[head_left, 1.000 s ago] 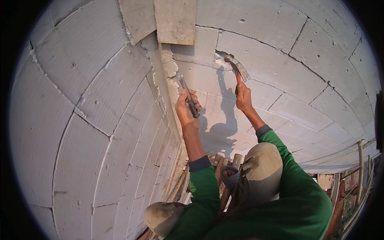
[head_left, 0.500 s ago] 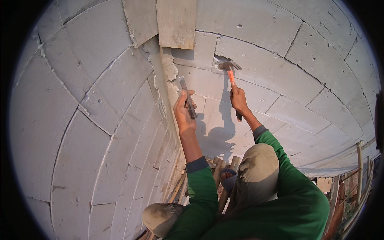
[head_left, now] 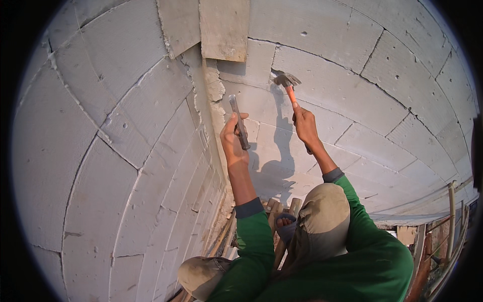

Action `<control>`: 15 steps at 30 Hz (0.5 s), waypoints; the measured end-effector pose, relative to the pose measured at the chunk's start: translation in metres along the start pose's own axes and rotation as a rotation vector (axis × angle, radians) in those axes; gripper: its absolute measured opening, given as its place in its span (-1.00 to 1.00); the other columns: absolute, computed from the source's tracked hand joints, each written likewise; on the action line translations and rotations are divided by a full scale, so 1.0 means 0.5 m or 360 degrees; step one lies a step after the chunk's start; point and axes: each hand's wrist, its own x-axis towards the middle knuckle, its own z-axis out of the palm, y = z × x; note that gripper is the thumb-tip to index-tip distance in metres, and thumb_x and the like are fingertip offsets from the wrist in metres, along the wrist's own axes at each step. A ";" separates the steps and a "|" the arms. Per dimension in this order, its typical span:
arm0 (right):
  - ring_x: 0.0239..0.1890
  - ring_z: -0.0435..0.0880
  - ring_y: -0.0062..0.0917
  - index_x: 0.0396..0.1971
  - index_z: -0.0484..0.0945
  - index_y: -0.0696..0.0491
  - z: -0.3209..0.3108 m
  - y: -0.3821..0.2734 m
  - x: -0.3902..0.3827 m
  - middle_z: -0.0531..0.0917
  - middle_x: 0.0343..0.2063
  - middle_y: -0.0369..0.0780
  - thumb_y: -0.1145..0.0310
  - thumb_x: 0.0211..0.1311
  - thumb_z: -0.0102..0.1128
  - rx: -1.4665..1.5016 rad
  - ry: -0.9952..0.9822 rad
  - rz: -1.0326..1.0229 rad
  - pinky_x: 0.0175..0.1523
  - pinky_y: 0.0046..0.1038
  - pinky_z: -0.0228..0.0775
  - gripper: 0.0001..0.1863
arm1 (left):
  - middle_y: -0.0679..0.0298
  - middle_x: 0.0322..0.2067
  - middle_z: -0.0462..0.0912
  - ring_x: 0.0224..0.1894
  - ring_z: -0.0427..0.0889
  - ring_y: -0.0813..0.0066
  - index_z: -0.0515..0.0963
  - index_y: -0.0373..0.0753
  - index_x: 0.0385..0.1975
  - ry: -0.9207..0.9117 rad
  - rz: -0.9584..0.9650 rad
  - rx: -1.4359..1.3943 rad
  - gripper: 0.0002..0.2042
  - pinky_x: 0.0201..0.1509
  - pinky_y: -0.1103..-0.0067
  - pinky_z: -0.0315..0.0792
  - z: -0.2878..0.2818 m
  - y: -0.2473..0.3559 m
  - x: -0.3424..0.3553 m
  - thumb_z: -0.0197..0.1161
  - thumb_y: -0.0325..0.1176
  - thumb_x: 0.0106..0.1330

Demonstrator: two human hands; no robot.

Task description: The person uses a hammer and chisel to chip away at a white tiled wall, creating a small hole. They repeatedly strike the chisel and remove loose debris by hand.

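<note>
A claw hammer (head_left: 289, 86) with an orange and black handle is gripped in my right hand (head_left: 306, 127). Its head is close to the block wall (head_left: 327, 80), over a small broken hole (head_left: 275, 73) at a joint; whether it touches cannot be told. My left hand (head_left: 233, 140) has its fingers round a dark metal chisel (head_left: 239, 123), which points upward with its flat end at the top. The chisel is apart from the wall's hole, nearer the corner.
Another block wall (head_left: 126, 151) rises on the left, meeting the first at a corner with rough mortar (head_left: 215, 86). Boards (head_left: 224, 30) hang above the corner. Wooden poles (head_left: 274, 211) lie below by my foot, and more poles (head_left: 451, 221) stand at the lower right.
My right hand has shifted slightly right, and the hammer's head is tilted differently at the hole, covering more of it. The chisel stays in my left hand, nearly in place.
</note>
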 end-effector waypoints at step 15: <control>-0.60 0.39 -0.52 -0.54 0.42 0.18 -0.048 -0.053 -0.016 0.39 -0.73 -0.22 -0.04 0.65 -0.21 0.0369 0.0305 -0.0297 -0.44 -0.31 0.28 -0.36 | 0.47 -0.59 0.36 -0.55 0.30 0.70 0.72 -0.32 -0.26 0.0063 -0.0063 0.0003 -0.62 -0.48 0.71 0.13 0.015 -0.020 -0.016 0.26 -0.05 0.41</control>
